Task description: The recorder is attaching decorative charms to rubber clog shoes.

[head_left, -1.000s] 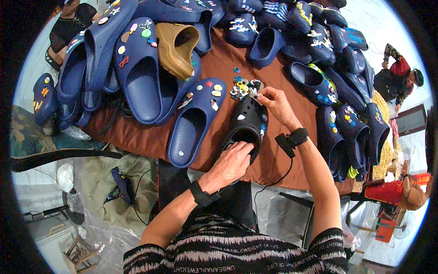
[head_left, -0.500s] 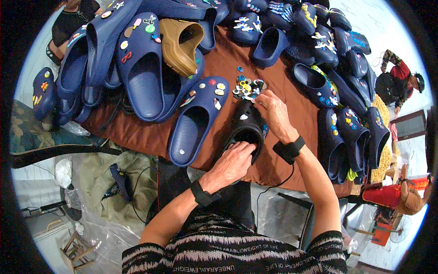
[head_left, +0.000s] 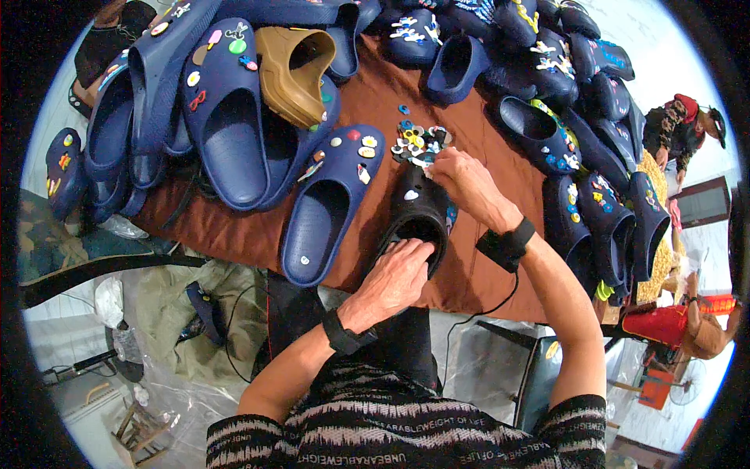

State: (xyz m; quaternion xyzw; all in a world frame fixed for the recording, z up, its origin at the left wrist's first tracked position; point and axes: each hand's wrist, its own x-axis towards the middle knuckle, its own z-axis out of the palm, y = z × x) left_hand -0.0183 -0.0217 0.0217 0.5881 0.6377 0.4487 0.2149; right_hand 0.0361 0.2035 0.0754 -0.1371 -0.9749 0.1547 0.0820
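A black clog (head_left: 412, 209) lies on the brown cloth in front of me, its toe pointing away. My left hand (head_left: 388, 273) is closed on it, fingers reaching into the foot opening. At the toe, my right hand (head_left: 467, 186) pinches a small white piece, probably a shoe charm, against the upper. A white charm (head_left: 411, 195) sits on the clog's upper, and blue ones show on its right side. Just beyond the toe is a small heap of loose charms (head_left: 414, 142) in yellow, white, black and blue. Left of the clog lies a navy clog (head_left: 319, 223) with charms on it.
Navy clogs with charms are piled at the left (head_left: 226, 148) and far right (head_left: 547, 78). A tan clog (head_left: 291, 78) rests on the left pile. Brown cloth (head_left: 488, 270) covers the table. A cable hangs from my right wristband (head_left: 508, 244). Other people are in the background.
The view has shifted slightly. My right hand stays pinched at the clog's toe, and its forearm has swung outward a little. My left hand keeps its hold.
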